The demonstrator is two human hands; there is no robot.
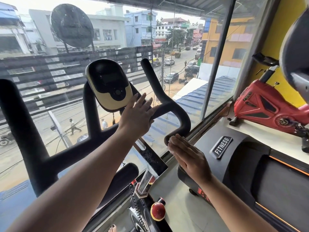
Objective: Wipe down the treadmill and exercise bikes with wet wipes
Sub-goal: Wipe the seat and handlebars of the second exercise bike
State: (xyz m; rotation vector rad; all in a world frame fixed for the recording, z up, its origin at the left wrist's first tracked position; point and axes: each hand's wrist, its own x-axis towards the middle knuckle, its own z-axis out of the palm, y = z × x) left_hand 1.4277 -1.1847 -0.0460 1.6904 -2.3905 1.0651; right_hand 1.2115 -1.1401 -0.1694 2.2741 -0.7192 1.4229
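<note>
Nearby, treadmill rightward, red bike beyond

Down at the bottom, a pale grey floor runs along the foot of the window glass. The treadmill sits right on it, black hood toward the glass, orange stripes along its deck, a small wheel touching the floor under the hood. Left of that, the black bike drops its frame toward the floor, base out of sight. Beyond the treadmill, a red bike stands on a paler strip, black foot planted by the window.
</note>
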